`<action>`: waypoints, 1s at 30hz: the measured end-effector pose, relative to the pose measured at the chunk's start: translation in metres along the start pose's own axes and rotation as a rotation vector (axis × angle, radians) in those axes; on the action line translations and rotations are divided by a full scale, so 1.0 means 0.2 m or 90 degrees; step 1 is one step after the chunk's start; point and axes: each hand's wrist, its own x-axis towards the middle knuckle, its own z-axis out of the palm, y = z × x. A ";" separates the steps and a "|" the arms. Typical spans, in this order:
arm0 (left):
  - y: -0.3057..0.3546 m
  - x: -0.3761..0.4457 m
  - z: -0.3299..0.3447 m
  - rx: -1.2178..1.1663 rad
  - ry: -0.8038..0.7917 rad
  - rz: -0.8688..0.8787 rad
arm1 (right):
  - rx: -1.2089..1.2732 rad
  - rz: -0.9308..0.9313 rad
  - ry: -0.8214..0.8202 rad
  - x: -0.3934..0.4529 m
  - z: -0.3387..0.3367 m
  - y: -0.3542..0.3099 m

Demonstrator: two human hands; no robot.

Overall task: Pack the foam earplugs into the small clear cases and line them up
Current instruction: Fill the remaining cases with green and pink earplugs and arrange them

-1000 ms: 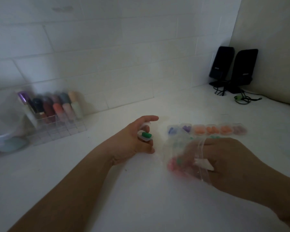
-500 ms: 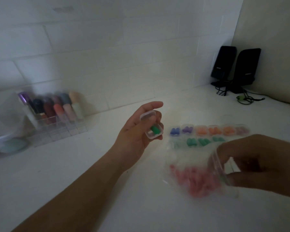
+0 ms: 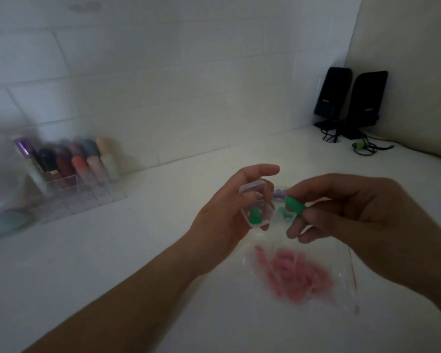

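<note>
My left hand [image 3: 224,220] holds a small clear case [image 3: 257,207] above the white counter, its lid flipped up, with one green foam earplug [image 3: 254,216] inside. My right hand [image 3: 354,212] pinches a second green earplug [image 3: 294,206] just to the right of the open case. Below the hands lies a clear plastic bag [image 3: 341,289] with several pink earplugs [image 3: 295,273] in it. The filled cases [image 3: 280,193] lined up on the counter are mostly hidden behind my hands; only purple and green bits show.
A clear acrylic organizer [image 3: 69,189] with several coloured tubes stands at the back left against the tiled wall. Two black speakers [image 3: 351,98] with cables stand in the back right corner. A blurred pale container [image 3: 0,200] sits at the far left edge.
My right hand left the bag and rose with a green earplug to the open case. My left hand lifted the case slightly and turned it towards the right hand.
</note>
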 end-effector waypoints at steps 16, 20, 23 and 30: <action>-0.04 -0.03 0.03 0.030 -0.067 0.015 | -0.321 -0.172 0.092 0.00 0.09 0.04; -0.04 -0.03 0.02 0.004 -0.081 -0.004 | -0.335 -0.159 0.088 -0.01 0.09 0.04; -0.05 -0.04 0.02 0.034 -0.077 -0.007 | -0.361 -0.154 0.065 -0.01 0.09 0.04; -0.03 -0.04 0.03 0.026 -0.063 -0.011 | -0.382 -0.155 0.046 -0.02 0.08 0.01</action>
